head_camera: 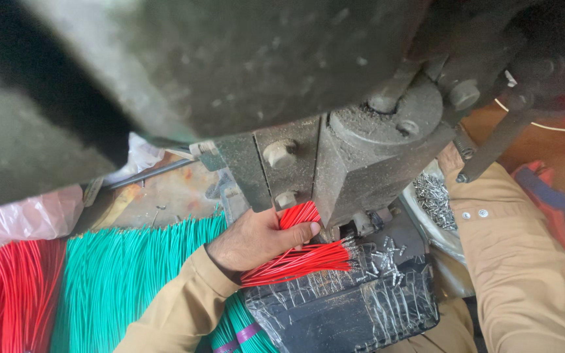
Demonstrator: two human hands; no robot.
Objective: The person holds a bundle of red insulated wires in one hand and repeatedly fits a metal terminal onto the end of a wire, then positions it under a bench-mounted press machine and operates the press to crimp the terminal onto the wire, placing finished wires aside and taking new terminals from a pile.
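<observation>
One left hand [256,238] is in clear view: fingers curled and clamped on a bundle of red wires [299,258], thumb laid across the top. Wire ends fan out to the right, just under the press head [367,157]. Bundle rests on a black block [341,307] wrapped in clear tape. Small metal pins [387,252] lie scattered on the block near the wire tips.

Right hand [450,159] is mostly hidden behind the press; only its back shows at a dark lever [492,147]. Cannot tell whether its fingers are closed or apart. Both sleeves are tan.

Bowl [420,219] of small metal pieces sits right of the block, beside the right sleeve.

Green wires [125,274] lie in a broad sheet left of the left forearm, passing under it; a purple band [246,333] ties them near the bottom edge. More red wires, loose [8,294], lie at far left, touching the green ones. Clear plastic bag [27,216] sits above them. Red-and-blue tool [557,202] lies at far right, well apart from the block.
</observation>
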